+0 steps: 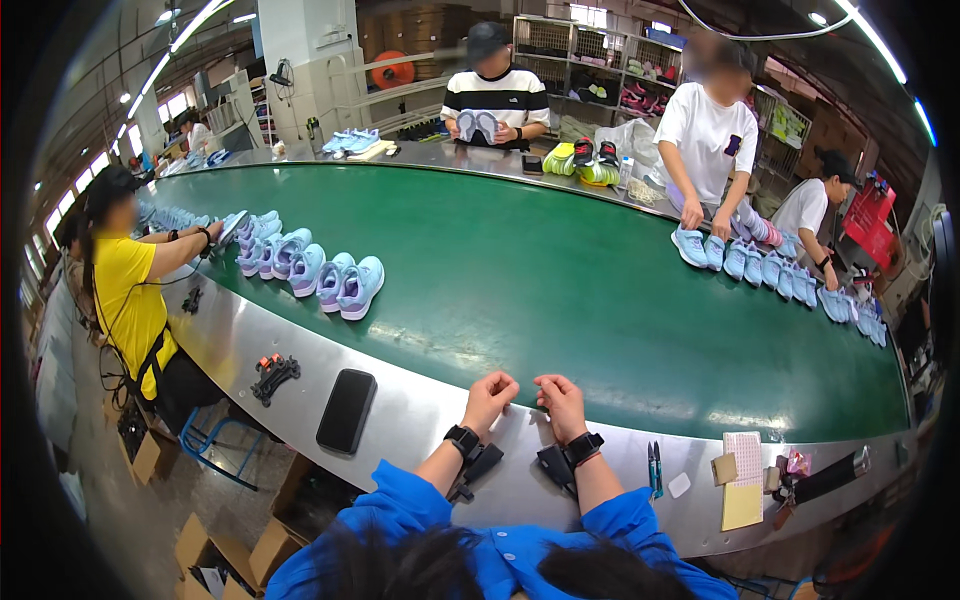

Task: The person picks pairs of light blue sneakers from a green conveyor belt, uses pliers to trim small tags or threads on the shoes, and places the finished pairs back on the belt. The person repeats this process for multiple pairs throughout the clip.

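Holding both hands at the near edge of the belt, left hand and right hand with a narrow gap between. Curling the fingers of each inward, thumb drawn to forefinger as in a light pinch; cannot tell of anything small or thin caught there. Holding no shoe in either. Stretching green and smooth, the belt, just ahead of the fingertips.

Best, by judgement, to work with elbows low and wrists level with the belt's near edge, for steadier fingertips. Wise to meet tip to tip rather than with the whole hand, for finer control. Sensible also to hold the wristbands clear of the belt, against snagging.

To be found on the metal table along the belt's near edge: toward its left end, a dark phone, then a black-and-orange part; toward its right end, snips, a white tag, a yellow pad and a black strip.

Farther out, on the belt's left part, a row of pale blue shoes, beside a worker in yellow. Near the belt's far right edge, a second blue row, with a worker in white bent over. Beyond the belt's far edge, a worker in stripes and yellow-green shoes.
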The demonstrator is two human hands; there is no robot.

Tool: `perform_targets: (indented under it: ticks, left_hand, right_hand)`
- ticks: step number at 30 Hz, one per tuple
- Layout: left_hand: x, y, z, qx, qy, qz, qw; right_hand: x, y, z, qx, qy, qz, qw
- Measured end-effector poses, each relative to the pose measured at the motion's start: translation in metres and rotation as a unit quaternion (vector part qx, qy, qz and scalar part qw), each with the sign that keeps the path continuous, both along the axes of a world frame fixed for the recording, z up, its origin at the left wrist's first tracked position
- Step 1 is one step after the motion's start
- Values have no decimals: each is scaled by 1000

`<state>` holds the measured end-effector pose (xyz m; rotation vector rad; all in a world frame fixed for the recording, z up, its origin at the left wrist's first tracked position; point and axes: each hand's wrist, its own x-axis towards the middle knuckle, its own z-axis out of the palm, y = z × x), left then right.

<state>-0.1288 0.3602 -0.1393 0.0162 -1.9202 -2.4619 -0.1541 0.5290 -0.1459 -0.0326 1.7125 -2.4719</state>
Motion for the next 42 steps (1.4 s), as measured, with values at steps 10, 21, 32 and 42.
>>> perform_targets:
  ticks: [10, 21, 32, 42]
  left_hand:
    - [-2, 1, -13, -182, 65, 17, 981]
    - [0, 3, -6, -209, 70, 37, 975]
    - [2, 5, -4, -211, 78, 51, 973]
    - [2, 4, -4, -213, 82, 53, 972]
  right_hand:
    - [-1, 5, -3, 2, -7, 29, 1000]
    - [0, 5, 0, -3, -2, 6, 1000]
    - [2, 7, 5, 16, 9, 16, 1000]
    - [5, 6, 7, 17, 8, 19, 1000]
